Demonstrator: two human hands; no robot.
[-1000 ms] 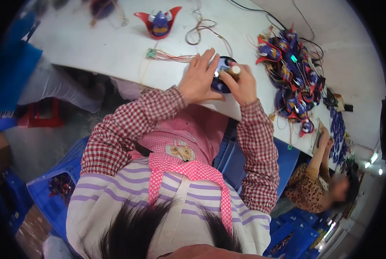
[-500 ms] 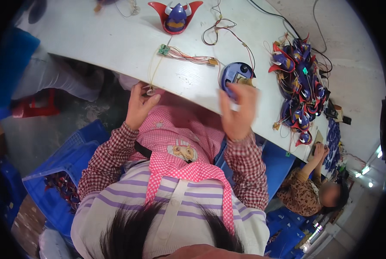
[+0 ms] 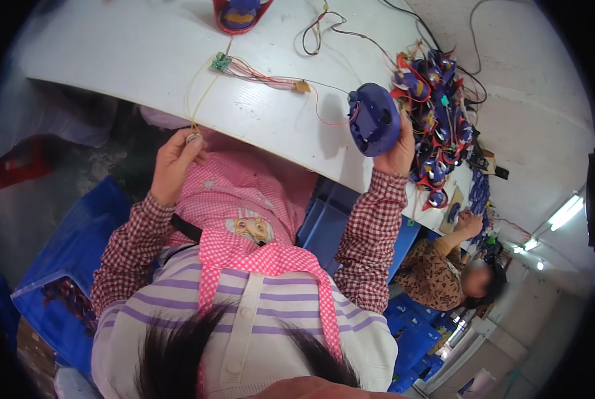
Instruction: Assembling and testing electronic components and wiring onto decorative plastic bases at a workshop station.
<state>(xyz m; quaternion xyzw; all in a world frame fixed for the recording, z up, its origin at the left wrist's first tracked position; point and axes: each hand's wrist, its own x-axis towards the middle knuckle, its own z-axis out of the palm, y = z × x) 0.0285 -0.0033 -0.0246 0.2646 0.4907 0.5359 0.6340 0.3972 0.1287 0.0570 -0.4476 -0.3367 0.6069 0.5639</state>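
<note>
Blue plastic, rounded and dome-like: that is the shell (image 3: pixel 374 120) you hold up in your right hand (image 3: pixel 397 149), lifted off the white table (image 3: pixel 111 60) with its hollow or back side turned toward you. Your fingers wrap its lower right rim and close on it, thumb side partly hidden behind the shell. Raised like this, its underside faces you, likely for inspection or wiring.

A thin red wire (image 3: pixel 327 116) runs from the shell to a small tan part (image 3: pixel 302 86) on the table, and a bundle of red and yellow leads (image 3: pixel 261 76) goes on to a small green circuit board (image 3: pixel 221 62). The shell stays tethered, which probably explains why you hold it just above the table edge, not pulled in close.

Your left hand (image 3: pixel 178 159) sits below the table edge, over your pink apron (image 3: pixel 244 199). Thumb and forefinger pinch a small round disc (image 3: pixel 193 139), other fingers curled. A pale yellow wire (image 3: pixel 201 100) rises from the disc to the board, drawn fairly taut; holding it apart keeps the leads from tangling, by my judgement.

Shell surface: matte, deep blue, a few dark recesses visible; finer detail is too small to tell.

A heap of red-and-blue toy parts (image 3: pixel 437 113) lies just right of the shell. One red-and-blue toy (image 3: pixel 241 13) sits at the far table edge. Blue crates (image 3: pixel 65 266) stand by your legs. Another person (image 3: pixel 457 266) works at lower right.
</note>
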